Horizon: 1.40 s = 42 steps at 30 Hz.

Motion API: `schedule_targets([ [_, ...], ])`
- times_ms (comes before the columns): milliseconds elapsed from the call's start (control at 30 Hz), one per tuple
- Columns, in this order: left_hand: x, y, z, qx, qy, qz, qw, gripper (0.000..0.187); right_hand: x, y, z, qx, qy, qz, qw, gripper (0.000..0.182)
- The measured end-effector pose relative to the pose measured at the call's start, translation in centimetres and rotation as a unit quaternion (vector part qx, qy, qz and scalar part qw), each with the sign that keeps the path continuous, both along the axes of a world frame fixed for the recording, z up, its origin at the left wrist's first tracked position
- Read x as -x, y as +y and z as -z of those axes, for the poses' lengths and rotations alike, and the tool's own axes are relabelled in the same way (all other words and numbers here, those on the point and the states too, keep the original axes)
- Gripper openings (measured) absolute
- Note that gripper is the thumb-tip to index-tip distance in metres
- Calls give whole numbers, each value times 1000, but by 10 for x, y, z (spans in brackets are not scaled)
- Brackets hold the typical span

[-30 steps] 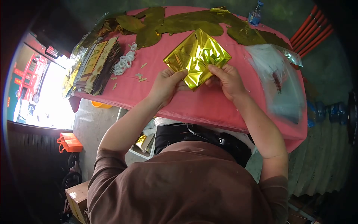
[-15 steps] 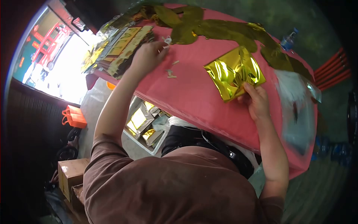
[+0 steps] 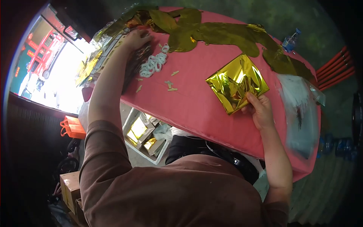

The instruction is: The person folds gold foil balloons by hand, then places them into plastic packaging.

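My right hand [image 3: 260, 109] pinches the lower corner of a square gold foil packet [image 3: 238, 81], with the thumb on top. The packet is shiny and creased and is held over the pink-covered table [image 3: 189, 102]. On the far left, my left hand [image 3: 137, 39] reaches over a stack of flat foil-and-paper pieces [image 3: 107, 56]. Its thumb and fingers are apart, and nothing shows between them. A cluster of white ring-shaped bands [image 3: 153, 65] lies just nearer than that hand. Small pale slips [image 3: 171, 86] are scattered beside the bands.
Dull gold sheeting [image 3: 227, 32] runs along the table's far edge. A plastic bottle [image 3: 290, 41] stands at the far right, with clear plastic bags [image 3: 300, 117] nearer. Below the table's left edge sits a white bin [image 3: 151, 159] of foil-covered pieces. An orange bag [image 3: 72, 127] is farther left.
My left hand has moved away and left from the white bands, uncovering the cluster. The gold packet in my right hand has shifted and tilted slightly.
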State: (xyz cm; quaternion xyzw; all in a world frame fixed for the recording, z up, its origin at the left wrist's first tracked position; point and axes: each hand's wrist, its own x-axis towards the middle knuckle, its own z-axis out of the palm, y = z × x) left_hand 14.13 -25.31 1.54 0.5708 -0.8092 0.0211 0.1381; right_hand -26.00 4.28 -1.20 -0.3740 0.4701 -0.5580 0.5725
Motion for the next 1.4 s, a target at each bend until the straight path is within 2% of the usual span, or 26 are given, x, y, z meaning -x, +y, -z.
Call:
schedule_targets([
  [167, 5, 11, -6, 52, 75, 7, 996, 61, 3, 0, -1, 0, 7, -15, 1000, 14],
  [300, 2, 11, -7, 41, 60, 14, 997, 59, 1, -1, -5, -8, 6, 1, 1000, 14],
  [367, 0, 5, -1, 71, 113, 8, 991, 58, 2, 0, -5, -1, 6, 2, 1000, 13],
  [500, -2, 1, 0, 61, 118, -24, 991, 55, 4, 1, -5, 4, 7, -8, 1000, 13],
  [567, -12, -12, 12, 91, 199, 8, 976, 53, 4, 1, -5, 7, 11, -9, 1000, 13],
  [667, -7, -3, 2, 41, 211, -9, 977, 51, 1, 1, -6, 0, 21, 6, 1000, 14],
  [767, -13, -12, 9, 58, 236, -2, 970, 61, 1, 2, -8, 2, 17, 0, 1000, 14],
  [1000, -13, -12, 4, 78, 256, -28, 963, 57, 1, 2, -8, 12, 28, -14, 999, 13],
  [1067, -18, -26, 18, 214, 271, -3, 938, 30, 2, 2, -8, 6, 30, -14, 999, 13],
  [1100, -16, -21, 13, 216, 270, -3, 938, 30, 2, 2, -8, 8, 30, -15, 999, 13],
  [1167, -10, -5, 1, 107, 325, -32, 939, 54, 2, 3, -7, 10, 32, -10, 999, 13],
  [1400, -12, -11, 6, 99, 317, -23, 943, 52, 3, 2, -5, 15, 34, -12, 999, 14],
])
